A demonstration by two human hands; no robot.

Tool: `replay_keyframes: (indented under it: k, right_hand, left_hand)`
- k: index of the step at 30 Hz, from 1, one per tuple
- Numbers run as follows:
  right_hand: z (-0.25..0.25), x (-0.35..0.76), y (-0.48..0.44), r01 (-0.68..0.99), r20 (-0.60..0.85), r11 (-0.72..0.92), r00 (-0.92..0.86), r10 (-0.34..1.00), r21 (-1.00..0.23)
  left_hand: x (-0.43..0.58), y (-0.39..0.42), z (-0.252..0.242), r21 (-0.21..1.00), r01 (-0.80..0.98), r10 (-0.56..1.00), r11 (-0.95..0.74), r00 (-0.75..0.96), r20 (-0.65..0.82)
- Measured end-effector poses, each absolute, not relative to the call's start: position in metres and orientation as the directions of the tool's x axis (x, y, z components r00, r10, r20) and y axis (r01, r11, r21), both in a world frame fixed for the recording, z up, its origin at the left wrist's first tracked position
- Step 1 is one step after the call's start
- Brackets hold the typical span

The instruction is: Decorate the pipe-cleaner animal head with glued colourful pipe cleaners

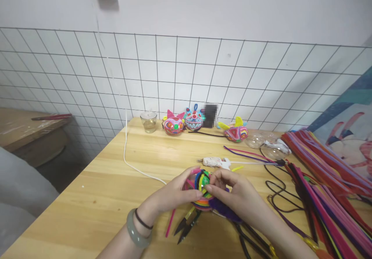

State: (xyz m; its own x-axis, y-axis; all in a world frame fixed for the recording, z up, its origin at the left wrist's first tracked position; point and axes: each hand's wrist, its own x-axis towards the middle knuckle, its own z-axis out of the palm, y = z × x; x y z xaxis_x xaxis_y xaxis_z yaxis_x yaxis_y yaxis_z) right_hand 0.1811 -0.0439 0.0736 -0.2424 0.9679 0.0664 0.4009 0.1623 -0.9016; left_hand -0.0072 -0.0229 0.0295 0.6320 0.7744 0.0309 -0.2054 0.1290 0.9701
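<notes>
My left hand (177, 191) cups a round ornament (201, 191) wrapped in coloured pipe cleaners, fingers curled round its left side. My right hand (232, 191) pinches the top of the same ornament, thumb and forefinger pressed at a green and yellow coil. A grey bangle and a black hair tie sit on my left wrist (139, 226). Small thread snips (186, 224) lie on the table just below my hands, beside a pink pipe cleaner (170, 224).
A wooden table (101, 197) carries three finished colourful ornaments (173, 125) by the tiled wall, a small glass cup (149, 121), a glue gun (216, 162) with white cable (126, 150), clear plastic half-shells (255, 141), black cords (276, 193) and a heap of pipe cleaners (328, 174) at right.
</notes>
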Motion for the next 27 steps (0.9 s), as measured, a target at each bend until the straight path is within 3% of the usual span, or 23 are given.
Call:
replay_keyframes:
  k: [4, 7, 10, 20, 27]
  right_hand:
    - [0.079, 0.205, -0.045, 0.290, 0.122, 0.151, -0.114, 0.986, -0.945]
    - [0.077, 0.237, -0.051, 0.359, 0.150, 0.112, 0.080, 0.986, -0.927]
    - [0.063, 0.273, -0.062, 0.484, 0.134, 0.039, 0.162, 0.978, -0.874]
    - [0.023, 0.291, -0.039, 0.820, 0.015, -0.066, 0.090, 0.996, -0.568]
    - [0.003, 0.265, 0.021, 0.782, -0.139, -0.203, 0.149, 0.979, -0.589]
  left_hand:
    - [-0.009, -0.021, 0.025, 0.959, -0.258, 0.804, 0.119, 0.591, 0.060]
    - [-0.010, -0.015, 0.019, 0.959, -0.266, 0.865, 0.094, 0.498, 0.054]
    - [-0.012, -0.008, 0.015, 0.912, -0.404, 0.891, 0.076, 0.438, 0.120]
    - [-0.020, 0.000, 0.019, 0.827, -0.553, 0.939, 0.097, 0.326, 0.107]
    - [-0.025, 0.006, 0.008, 0.871, -0.490, 0.939, 0.016, 0.307, 0.155]
